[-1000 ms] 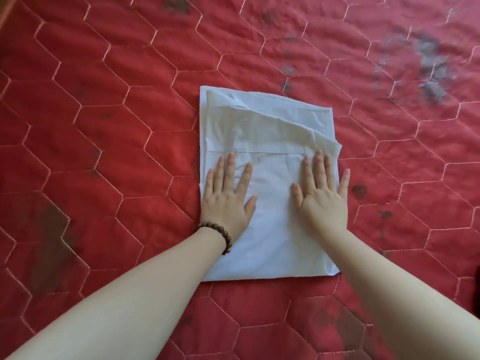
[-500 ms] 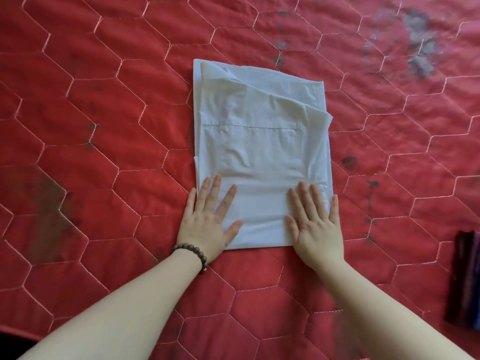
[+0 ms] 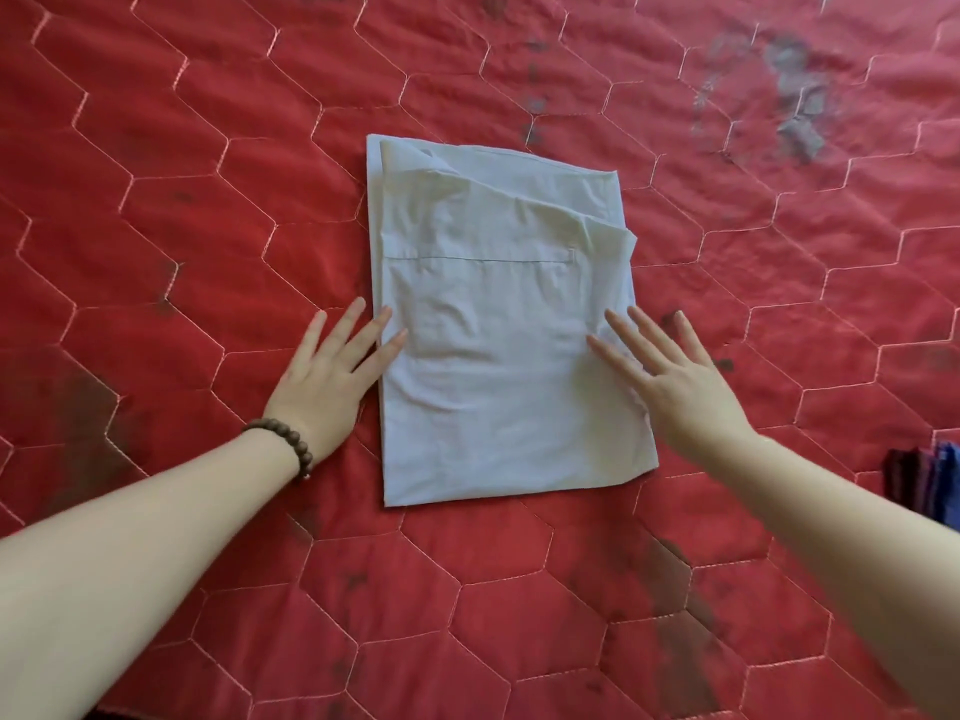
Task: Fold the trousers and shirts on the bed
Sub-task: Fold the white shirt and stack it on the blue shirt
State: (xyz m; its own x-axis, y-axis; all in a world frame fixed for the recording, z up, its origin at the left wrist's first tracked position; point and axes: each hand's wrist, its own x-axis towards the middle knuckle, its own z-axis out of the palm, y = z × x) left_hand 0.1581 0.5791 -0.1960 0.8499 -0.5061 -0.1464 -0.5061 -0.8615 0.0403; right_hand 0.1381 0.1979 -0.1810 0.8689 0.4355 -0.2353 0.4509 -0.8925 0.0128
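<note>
A white garment (image 3: 498, 324), folded into a neat upright rectangle with a stitched pocket line across it, lies flat on the red quilted bed (image 3: 182, 210). My left hand (image 3: 332, 371), with a bead bracelet on the wrist, rests flat at the garment's left edge, fingers spread, two fingertips touching the cloth. My right hand (image 3: 670, 381) lies flat over the garment's right edge, fingers spread. Neither hand grips anything.
A dark striped cloth (image 3: 930, 485), blue and maroon, lies at the right border of the view, partly cut off. The bedcover has hexagon stitching, dark stains, and a worn grey patch (image 3: 795, 96) at the far right.
Both hands have slid apart, from on top of the garment out to its left and right edges. The view has shifted, so the garment's near edge shows in full.
</note>
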